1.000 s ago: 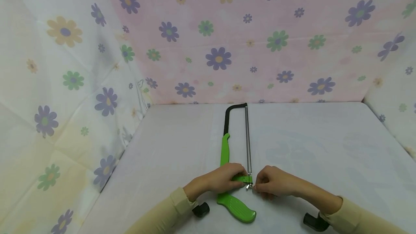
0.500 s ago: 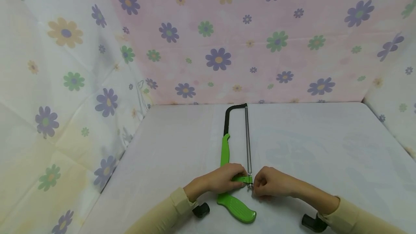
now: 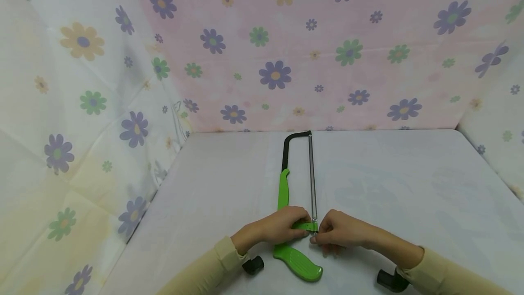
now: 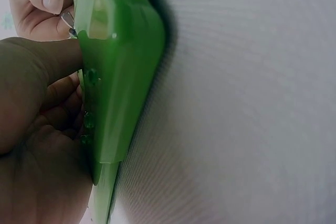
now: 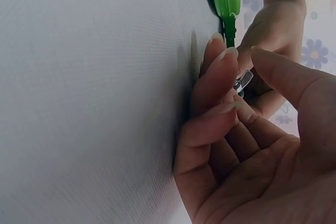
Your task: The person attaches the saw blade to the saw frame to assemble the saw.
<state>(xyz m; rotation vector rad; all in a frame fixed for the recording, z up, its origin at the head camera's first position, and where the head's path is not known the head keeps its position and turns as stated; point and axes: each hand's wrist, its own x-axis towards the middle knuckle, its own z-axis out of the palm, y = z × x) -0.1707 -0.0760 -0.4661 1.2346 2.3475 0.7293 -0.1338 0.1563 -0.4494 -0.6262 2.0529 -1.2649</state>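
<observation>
A hacksaw (image 3: pixel 283 190) with a green handle and black front frame lies on the white table, its far end pointing away from me. Its slim metal blade (image 3: pixel 313 176) runs along the right side. My left hand (image 3: pixel 282 225) grips the green frame beside the rear blade mount, thumb and fingers on opposite sides of it. At the near end of the blade, my right hand (image 3: pixel 341 231) has its thumb and curled fingers at a small silver wing nut (image 5: pixel 244 81). In the head view the right fingertips mostly cover that nut.
The table (image 3: pixel 393 167) has a white cloth top. Flowered fabric (image 3: pixel 315 58) rises behind it and at both sides. Black wrist mounts (image 3: pixel 253 265) sit under both sleeves, close to the tabletop.
The right hand's thumb and fingers have shifted around the wing nut, the thumb now reaching farther left over it. The left hand and the hacksaw stay in place.
</observation>
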